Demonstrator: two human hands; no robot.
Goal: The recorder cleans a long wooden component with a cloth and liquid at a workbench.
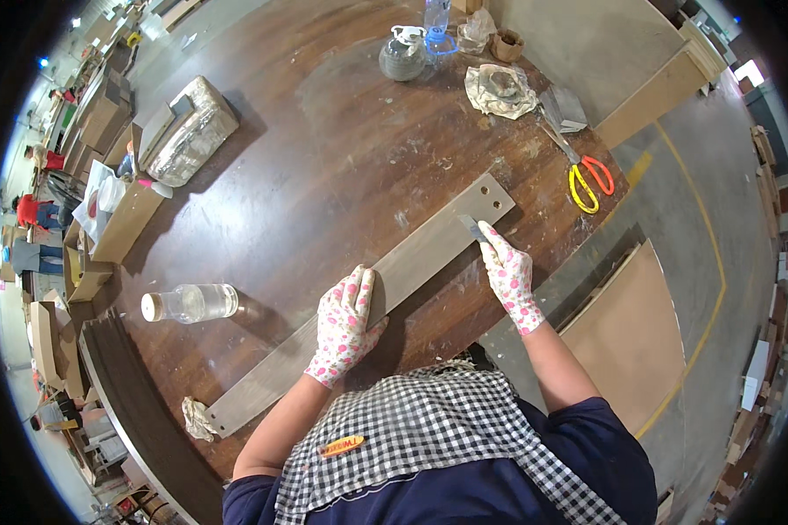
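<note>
A long, flat, grey-brown strip lies diagonally across the table, with small holes at both ends. My left hand, in a white glove with pink flowers, rests on the strip's middle with fingers stretched out and thumb apart. A dark patch beside its fingers could be shadow. In a matching glove, my right hand pinches a small flat scraper blade. The blade touches or hovers just over the strip near its far right end; I cannot tell which.
On the brown table stand a clear bottle lying on its side, a wrapped block, and scissors with red and yellow handles. A round bottle and crumpled paper sit at the far edge. Cardboard leans right.
</note>
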